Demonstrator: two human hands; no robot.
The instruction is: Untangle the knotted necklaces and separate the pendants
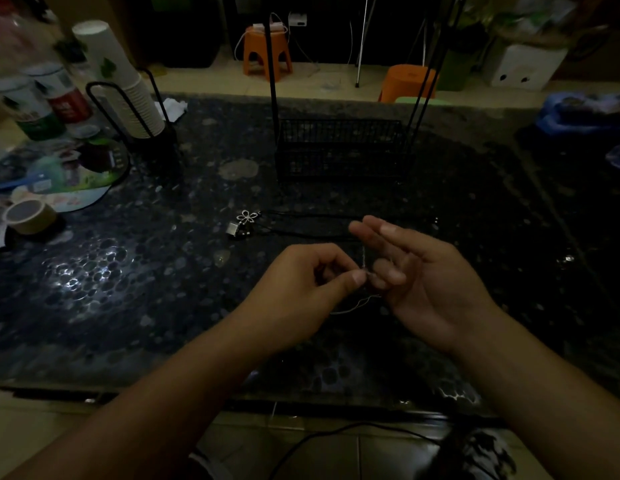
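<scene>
Silver chain [357,304] pinched between left hand [303,285] and right hand [429,282].

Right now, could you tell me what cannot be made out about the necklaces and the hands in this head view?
- Thin chain: too fine and dim to follow; whether a knot remains is unclear.
- Pinch point: left hand and right hand meet on the chain, their fingertips covering it.
- Flower pendant and square pendant: lying close together; touching or linked, cannot tell.
- Black cords: merge into the dark table.
</scene>
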